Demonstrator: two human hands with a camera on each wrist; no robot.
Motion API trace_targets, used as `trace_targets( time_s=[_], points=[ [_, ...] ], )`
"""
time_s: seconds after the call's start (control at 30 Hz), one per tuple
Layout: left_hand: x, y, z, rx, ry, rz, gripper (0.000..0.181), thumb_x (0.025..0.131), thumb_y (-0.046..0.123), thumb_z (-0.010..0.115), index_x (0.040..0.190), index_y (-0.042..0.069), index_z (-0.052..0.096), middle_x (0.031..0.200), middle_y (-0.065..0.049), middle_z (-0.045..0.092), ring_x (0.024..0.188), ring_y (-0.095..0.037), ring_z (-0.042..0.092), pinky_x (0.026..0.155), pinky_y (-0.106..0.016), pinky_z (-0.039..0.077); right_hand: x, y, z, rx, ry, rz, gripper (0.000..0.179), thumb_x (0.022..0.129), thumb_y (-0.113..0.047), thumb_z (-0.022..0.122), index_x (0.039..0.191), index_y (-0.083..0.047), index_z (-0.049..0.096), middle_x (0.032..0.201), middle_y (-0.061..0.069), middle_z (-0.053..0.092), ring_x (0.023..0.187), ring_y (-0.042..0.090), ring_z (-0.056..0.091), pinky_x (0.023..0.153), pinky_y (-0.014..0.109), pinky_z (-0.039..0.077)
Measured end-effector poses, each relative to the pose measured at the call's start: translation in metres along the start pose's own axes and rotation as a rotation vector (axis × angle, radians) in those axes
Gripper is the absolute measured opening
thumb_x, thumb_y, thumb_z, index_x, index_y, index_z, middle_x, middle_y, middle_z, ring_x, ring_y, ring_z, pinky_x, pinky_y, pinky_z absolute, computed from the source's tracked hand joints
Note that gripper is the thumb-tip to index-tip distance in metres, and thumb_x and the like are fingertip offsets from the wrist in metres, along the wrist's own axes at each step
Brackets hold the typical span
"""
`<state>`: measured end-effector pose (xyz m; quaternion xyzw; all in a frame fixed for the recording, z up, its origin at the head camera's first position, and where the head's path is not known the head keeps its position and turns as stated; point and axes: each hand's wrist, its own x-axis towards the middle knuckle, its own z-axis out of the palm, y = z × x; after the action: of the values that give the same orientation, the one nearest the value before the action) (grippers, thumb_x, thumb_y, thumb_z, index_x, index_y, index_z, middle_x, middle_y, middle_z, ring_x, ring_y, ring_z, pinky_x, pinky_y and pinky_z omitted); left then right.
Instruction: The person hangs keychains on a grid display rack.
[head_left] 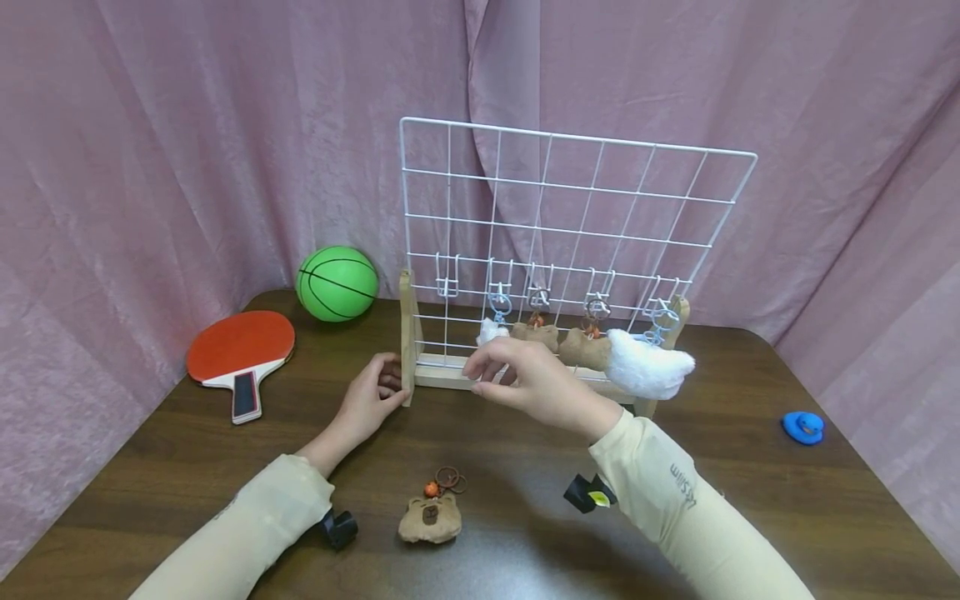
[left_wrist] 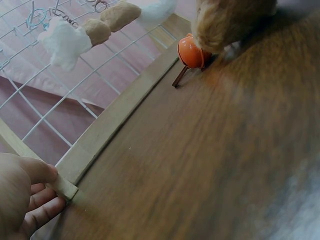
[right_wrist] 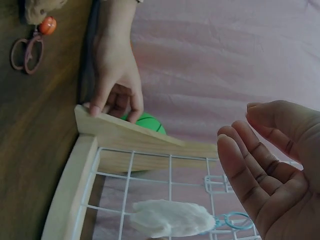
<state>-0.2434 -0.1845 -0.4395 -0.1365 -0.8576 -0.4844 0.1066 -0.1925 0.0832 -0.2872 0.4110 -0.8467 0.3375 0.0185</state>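
A white wire grid rack (head_left: 577,137) stands upright in a wooden base. My left hand (head_left: 369,392) grips the base's left side board (head_left: 407,333), thumb in front and fingers behind it. My right hand (head_left: 528,375) hovers in front of the rack, fingers loosely bent, with nothing in them; the right wrist view shows its bare palm. Along the hooks hang a small white plush keychain (head_left: 492,331), a brown plush (head_left: 536,335), another brown plush (head_left: 585,352) and a large white plush (head_left: 647,364). The leftmost hook (head_left: 447,287) carries nothing. A brown animal-face keychain (head_left: 431,520) lies on the table in front.
To the left are a red table tennis paddle (head_left: 242,346) and a green ball (head_left: 337,283). A blue rubber duck (head_left: 803,427) sits near the right edge of the wooden table (head_left: 510,467). Pink curtains (head_left: 225,150) hang behind.
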Motion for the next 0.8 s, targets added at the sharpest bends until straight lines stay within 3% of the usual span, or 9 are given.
trace_targets(
  time_s=[0.57,0.8],
  points=[
    [0.000,0.001,0.000,0.006,0.000,0.002,0.049,0.084,-0.003,0.069,0.127,-0.001,0.045,0.108,-0.021,0.061,0.095,-0.029,0.063,0.076,-0.027,0.055,-0.008,0.010,0.023,0.000,-0.075,0.010,0.016,0.089,-0.013,0.067,0.105,-0.009,0.066,0.102,0.001,0.070,0.089,0.008,0.065,0.084,0.026,0.054],
    [0.000,0.000,0.000,0.002,-0.001,0.005,0.049,0.084,-0.003,0.069,0.128,-0.001,0.045,0.108,-0.021,0.061,0.095,-0.029,0.063,0.076,-0.027,0.055,-0.010,0.016,0.032,0.008,-0.104,0.000,0.015,0.089,-0.012,0.067,0.104,-0.010,0.066,0.098,0.000,0.070,0.086,0.007,0.065,0.082,0.025,0.054]
  ],
)
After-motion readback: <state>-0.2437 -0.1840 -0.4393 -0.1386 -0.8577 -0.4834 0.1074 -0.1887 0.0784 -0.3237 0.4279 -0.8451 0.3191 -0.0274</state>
